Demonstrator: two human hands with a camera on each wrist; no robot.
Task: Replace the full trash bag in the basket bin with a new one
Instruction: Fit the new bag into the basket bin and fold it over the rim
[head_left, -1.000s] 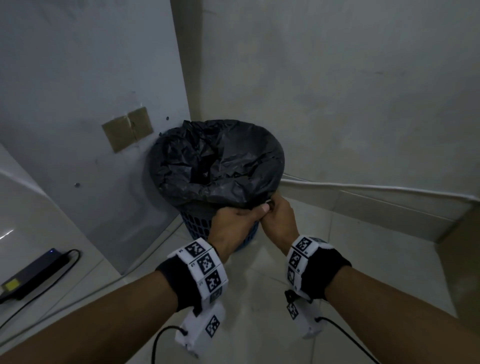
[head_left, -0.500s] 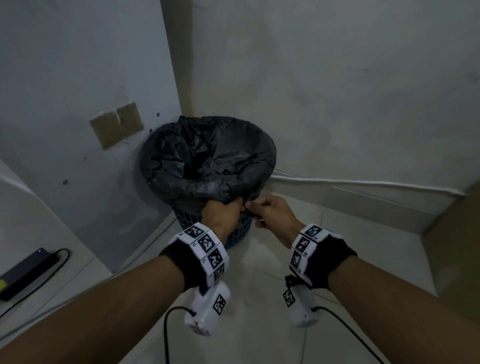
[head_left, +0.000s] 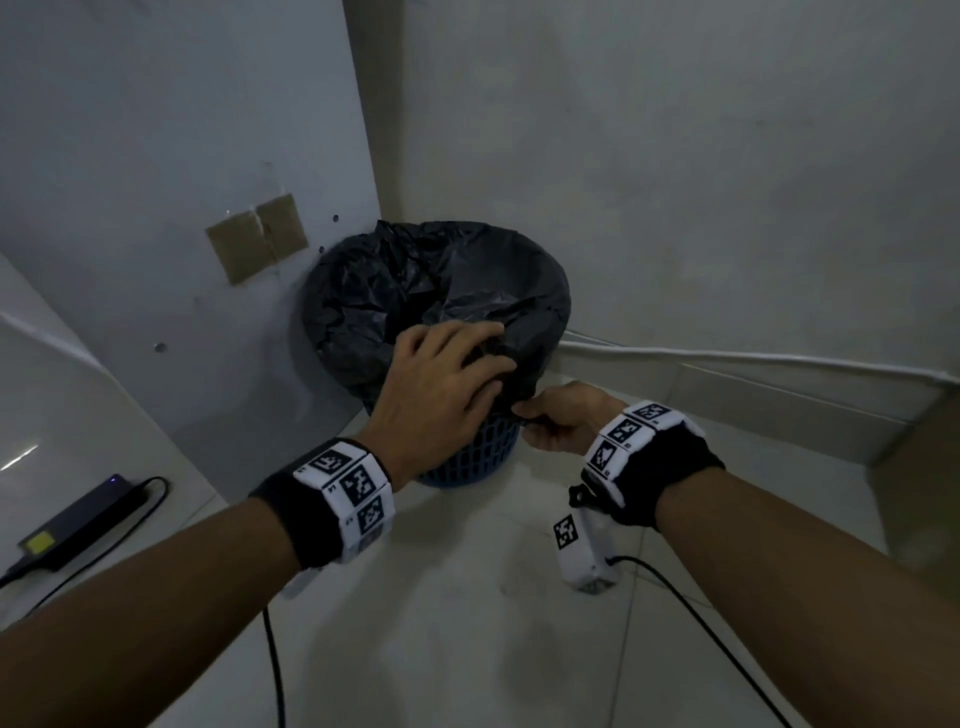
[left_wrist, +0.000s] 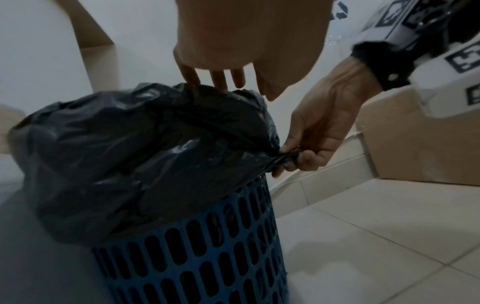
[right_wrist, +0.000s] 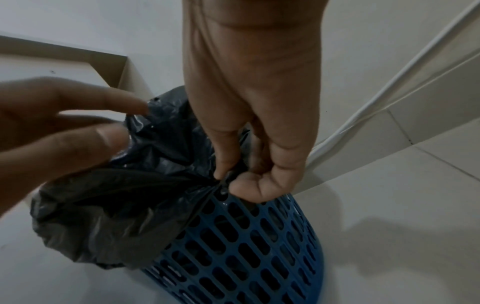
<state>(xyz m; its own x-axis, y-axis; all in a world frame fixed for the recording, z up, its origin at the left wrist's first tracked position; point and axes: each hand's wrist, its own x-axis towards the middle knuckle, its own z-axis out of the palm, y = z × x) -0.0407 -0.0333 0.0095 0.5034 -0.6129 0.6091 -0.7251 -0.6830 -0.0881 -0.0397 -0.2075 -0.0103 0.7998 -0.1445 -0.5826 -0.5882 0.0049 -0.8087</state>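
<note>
The black trash bag (head_left: 441, 291) sits in the blue basket bin (left_wrist: 207, 257), its rim folded over the edge. The right hand (head_left: 563, 415) pinches a gathered twist of film at the bin's near rim; the left hand (head_left: 441, 379) rests open-fingered on top. Removal has barely begun and no new bag shows. No readable writing, only coded wrist markers.

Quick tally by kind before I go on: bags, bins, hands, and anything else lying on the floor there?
Black trash bag: 1
Blue basket bin: 1
Hands: 2, left hand over the bag, right hand pinching its edge
Black power adapter: 1
Total: 5
</note>
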